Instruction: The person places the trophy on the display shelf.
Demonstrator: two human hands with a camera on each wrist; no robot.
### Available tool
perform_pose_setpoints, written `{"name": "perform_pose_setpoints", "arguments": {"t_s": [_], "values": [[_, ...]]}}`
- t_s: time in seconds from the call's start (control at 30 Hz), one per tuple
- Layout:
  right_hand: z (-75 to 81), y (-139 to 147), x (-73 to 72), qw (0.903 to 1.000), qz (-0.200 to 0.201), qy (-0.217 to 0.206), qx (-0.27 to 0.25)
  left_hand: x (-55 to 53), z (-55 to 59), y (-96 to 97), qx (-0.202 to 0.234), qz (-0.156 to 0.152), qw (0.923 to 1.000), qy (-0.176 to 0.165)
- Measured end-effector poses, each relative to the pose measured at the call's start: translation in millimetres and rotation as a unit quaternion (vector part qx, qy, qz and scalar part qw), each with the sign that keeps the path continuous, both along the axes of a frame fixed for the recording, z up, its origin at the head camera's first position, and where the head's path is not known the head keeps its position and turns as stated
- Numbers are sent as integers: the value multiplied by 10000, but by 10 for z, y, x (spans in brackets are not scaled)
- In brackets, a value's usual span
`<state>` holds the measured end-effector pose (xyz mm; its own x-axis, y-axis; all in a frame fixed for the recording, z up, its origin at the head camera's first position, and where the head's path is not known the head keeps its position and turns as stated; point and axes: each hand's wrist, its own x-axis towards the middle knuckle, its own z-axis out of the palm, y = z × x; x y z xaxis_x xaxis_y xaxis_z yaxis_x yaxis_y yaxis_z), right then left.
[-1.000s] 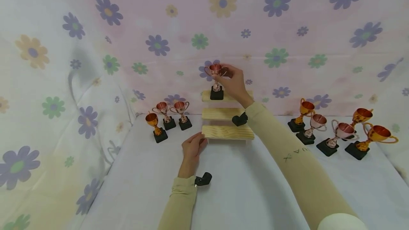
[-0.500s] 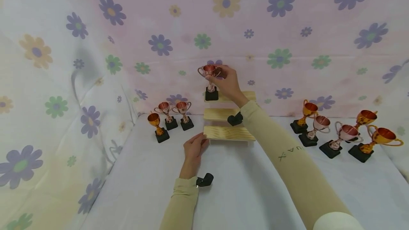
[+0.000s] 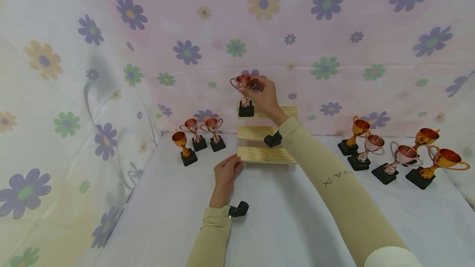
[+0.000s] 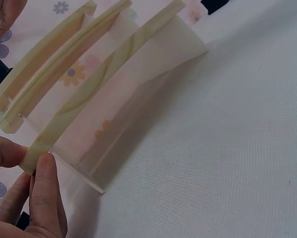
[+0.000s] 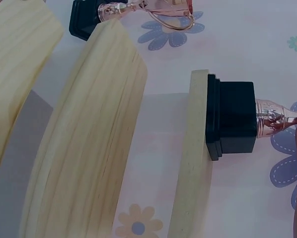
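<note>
A rose-gold trophy cup [image 3: 244, 81] with a black square base stands upright at the left end of the top step of a small wooden stand [image 3: 267, 155]. My right hand [image 3: 266, 96] pinches its bowl from the right side. In the right wrist view the trophy's black base [image 5: 233, 116] sits flat against the top board [image 5: 190, 163]. Lower down, my left hand [image 3: 224, 172] pinches the left end of the stand's lowest board; the left wrist view shows thumb and fingers [image 4: 45, 188] around that corner.
Left of the stand are two rose-gold trophies [image 3: 212, 126] and a gold one [image 3: 179, 139]. At right stand several gold and rose-gold trophies [image 3: 404, 152]. A flowered cloth [image 3: 326, 36] hangs behind and beside the white table [image 3: 148, 226].
My right hand has shifted the trophy left along the top step, to its left end. My left hand keeps its grip on the lowest board.
</note>
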<state>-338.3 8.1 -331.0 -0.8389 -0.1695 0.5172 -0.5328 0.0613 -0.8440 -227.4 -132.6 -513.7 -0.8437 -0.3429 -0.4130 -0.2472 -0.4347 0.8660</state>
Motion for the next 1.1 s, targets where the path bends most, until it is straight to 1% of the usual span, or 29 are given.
{"name": "perform_pose_setpoints", "arguments": {"t_s": [0.1,0.23,0.33,0.43,0.47,0.6,0.7,0.8,0.83,0.9,1.03,1.1], "values": [[-31,20,-11,9999,-89,-68,-8,13,8,36,-17,-8,10000,41],[-155,34,-112,9995,-241,-172,-57,35,17,75,-33,-29,10000,64],[-254,51,-191,9992,-343,-187,-32,43,-2,99,-35,-27,9998,205],[-297,86,-198,9993,-348,-95,-18,41,-16,115,-17,16,9995,323],[-278,102,-165,9995,-318,-69,-57,41,-20,117,-19,20,9994,346],[-324,198,-138,9996,-211,-87,-137,47,-8,107,-12,-3,9997,241],[-330,309,-64,9996,-126,-111,-230,50,-3,94,-15,-30,9998,191],[-248,449,106,9994,-73,-17,-333,48,0,85,-17,17,9998,176],[-219,500,161,9994,-92,-19,-348,44,2,82,-20,35,9999,165],[-219,614,212,9990,-171,64,-407,39,10,79,-14,83,9999,135],[-299,886,270,9971,-357,246,-618,25,15,68,-11,152,9998,112],[-349,1040,332,9959,-413,313,-739,21,13,60,-23,184,9998,106]]}}
